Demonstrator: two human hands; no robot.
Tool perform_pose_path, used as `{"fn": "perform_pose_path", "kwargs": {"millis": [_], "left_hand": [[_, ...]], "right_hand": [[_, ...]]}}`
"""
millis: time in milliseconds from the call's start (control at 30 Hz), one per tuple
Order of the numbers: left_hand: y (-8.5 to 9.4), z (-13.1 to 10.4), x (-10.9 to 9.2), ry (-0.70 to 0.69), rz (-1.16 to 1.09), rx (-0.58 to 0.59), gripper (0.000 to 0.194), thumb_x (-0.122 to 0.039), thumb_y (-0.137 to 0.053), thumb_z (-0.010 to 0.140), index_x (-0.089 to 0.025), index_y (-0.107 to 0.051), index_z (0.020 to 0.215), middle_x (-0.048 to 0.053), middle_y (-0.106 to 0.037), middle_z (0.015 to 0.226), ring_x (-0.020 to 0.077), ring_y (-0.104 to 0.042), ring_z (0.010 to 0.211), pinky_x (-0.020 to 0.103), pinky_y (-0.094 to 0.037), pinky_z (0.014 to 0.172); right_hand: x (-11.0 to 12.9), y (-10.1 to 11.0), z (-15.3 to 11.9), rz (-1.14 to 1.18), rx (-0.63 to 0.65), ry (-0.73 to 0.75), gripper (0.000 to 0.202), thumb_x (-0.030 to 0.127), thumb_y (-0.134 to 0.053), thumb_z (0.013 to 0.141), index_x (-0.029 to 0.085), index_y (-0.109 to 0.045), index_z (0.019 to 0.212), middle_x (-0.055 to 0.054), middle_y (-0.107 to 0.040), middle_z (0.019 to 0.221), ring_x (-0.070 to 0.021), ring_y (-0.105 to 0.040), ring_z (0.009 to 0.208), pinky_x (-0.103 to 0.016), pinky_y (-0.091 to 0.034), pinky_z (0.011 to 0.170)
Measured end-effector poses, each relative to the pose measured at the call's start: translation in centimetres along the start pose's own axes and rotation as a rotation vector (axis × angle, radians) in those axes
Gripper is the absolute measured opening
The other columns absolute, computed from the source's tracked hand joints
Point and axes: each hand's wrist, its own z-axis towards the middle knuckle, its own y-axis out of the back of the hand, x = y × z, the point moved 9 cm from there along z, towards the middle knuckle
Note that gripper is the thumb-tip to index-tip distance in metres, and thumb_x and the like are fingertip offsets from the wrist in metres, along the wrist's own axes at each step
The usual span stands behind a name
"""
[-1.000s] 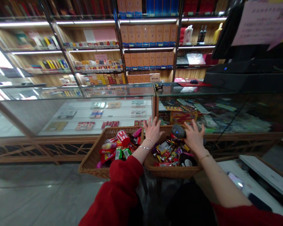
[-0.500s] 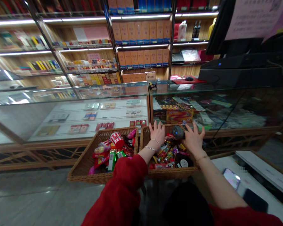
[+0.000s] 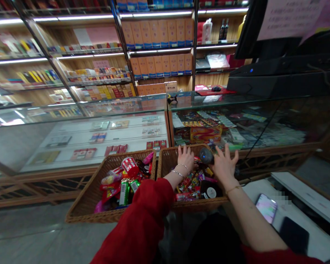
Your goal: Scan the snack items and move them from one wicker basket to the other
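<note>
My left hand (image 3: 186, 157) hovers over the right wicker basket (image 3: 165, 159), fingers apart, with nothing visible in its grasp. Small wrapped sweets (image 3: 192, 183) in bright colours fill the lower part of that basket. At its far right corner, my right hand (image 3: 224, 164) has its fingers spread, beside a dark round container (image 3: 206, 156) bearing a blue spot. Whether the thumb touches the container, I cannot tell. A dark package with a white round label (image 3: 211, 192) lies among the sweets. In the left wicker basket (image 3: 82, 205) are a red-and-white striped cup (image 3: 130, 167) and green packets (image 3: 124, 192).
Behind the baskets stands a glass display counter (image 3: 126, 126) with flat packs inside. A monitor (image 3: 249, 33) rises at the upper right. On the white surface at right lie a lit phone (image 3: 266, 208) and a dark flat object (image 3: 294, 234). Stocked shelves (image 3: 159, 49) line the back wall.
The view has shifted slightly, so the baskets and shelves sit further left. My left hand has moved a little to the right over the basket; the right hand stays by the round container.
</note>
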Motion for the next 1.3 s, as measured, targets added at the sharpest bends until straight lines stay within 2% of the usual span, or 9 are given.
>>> {"fn": "perform_pose_path", "kwargs": {"millis": [100,233,300,500,767,900,1000,1100,1300], "left_hand": [[-1.3,-0.4,-0.9,-0.057,0.03,0.012,0.061,-0.055,-0.074,0.08,-0.019,-0.068,0.128,0.018,-0.056,0.146,0.0415,-0.036,0.145,0.067,-0.014,0.123],[-2.0,-1.0,-2.5,-0.209,0.111,-0.048,0.034,-0.027,-0.055,0.096,-0.017,-0.07,0.124,0.016,-0.061,0.142,0.0351,-0.041,0.145,0.063,-0.019,0.124],[-2.3,-1.2,-3.2,-0.279,0.137,-0.056,0.035,-0.019,-0.045,0.099,-0.016,-0.072,0.121,0.015,-0.065,0.136,0.0322,-0.044,0.144,0.061,-0.021,0.125],[-2.7,-1.3,-4.1,-0.381,0.125,-0.019,0.03,-0.018,-0.053,0.095,-0.018,-0.076,0.115,0.013,-0.071,0.125,0.0311,-0.046,0.142,0.06,-0.021,0.127],[-0.1,-2.1,-0.7,-0.323,0.105,-0.014,0.031,-0.015,-0.046,0.098,-0.02,-0.075,0.109,0.01,-0.071,0.122,0.0284,-0.047,0.14,0.058,-0.016,0.127],[-0.7,-3.9,2.0,-0.24,0.061,0.119,0.021,-0.023,-0.067,0.09,-0.023,-0.071,0.111,0.01,-0.07,0.124,0.0308,-0.048,0.137,0.064,-0.013,0.124],[-2.4,-5.0,4.4,-0.08,-0.004,0.301,0.06,-0.046,-0.087,0.07,-0.023,-0.066,0.122,0.013,-0.066,0.131,0.0351,-0.051,0.13,0.066,-0.023,0.119],[-3.5,-5.4,6.4,0.075,-0.047,0.41,0.089,-0.06,-0.088,0.063,-0.021,-0.057,0.136,0.017,-0.061,0.139,0.0377,-0.051,0.131,0.063,-0.033,0.114],[-5.6,-4.6,6.2,0.03,-0.1,0.586,0.129,-0.066,-0.09,0.052,-0.025,-0.029,0.158,0.021,-0.045,0.156,0.044,-0.038,0.144,0.066,-0.029,0.116]], "right_hand": [[0.1,0.1,0.0,0.01,0.002,-0.006,0.027,0.017,-0.062,0.072,0.02,-0.076,0.095,-0.009,-0.06,0.147,-0.0404,-0.028,0.15,-0.073,-0.017,0.115],[0.0,0.0,0.1,0.031,0.027,-0.019,0.027,0.018,-0.061,0.074,0.019,-0.076,0.096,-0.01,-0.06,0.147,-0.0398,-0.028,0.15,-0.073,-0.017,0.116],[0.0,-0.1,0.1,0.038,0.034,-0.022,0.026,0.019,-0.061,0.075,0.019,-0.076,0.096,-0.01,-0.059,0.148,-0.0398,-0.027,0.15,-0.074,-0.016,0.116],[-0.2,-0.4,0.0,0.062,-0.013,-0.018,0.026,0.021,-0.06,0.076,0.02,-0.076,0.097,-0.011,-0.061,0.145,-0.04,-0.027,0.149,-0.074,-0.017,0.114],[-0.2,-0.6,-0.1,0.045,-0.012,-0.012,0.025,0.019,-0.062,0.074,0.02,-0.075,0.096,-0.009,-0.061,0.146,-0.0395,-0.028,0.149,-0.073,-0.018,0.114],[0.2,-0.5,0.0,0.059,0.014,0.012,0.026,0.019,-0.063,0.074,0.02,-0.075,0.097,-0.009,-0.059,0.148,-0.0398,-0.027,0.149,-0.073,-0.017,0.114],[0.3,-0.5,0.1,0.068,0.03,0.016,0.026,0.019,-0.063,0.074,0.019,-0.075,0.098,-0.009,-0.059,0.148,-0.0391,-0.027,0.15,-0.073,-0.017,0.115],[0.4,-0.5,0.0,0.071,0.037,0.019,0.028,0.018,-0.063,0.074,0.019,-0.075,0.099,-0.009,-0.058,0.149,-0.038,-0.026,0.151,-0.072,-0.017,0.116],[0.6,-0.2,-0.2,0.063,0.038,0.035,0.028,0.017,-0.063,0.073,0.019,-0.075,0.099,-0.008,-0.058,0.149,-0.0378,-0.027,0.151,-0.072,-0.017,0.116]]}}
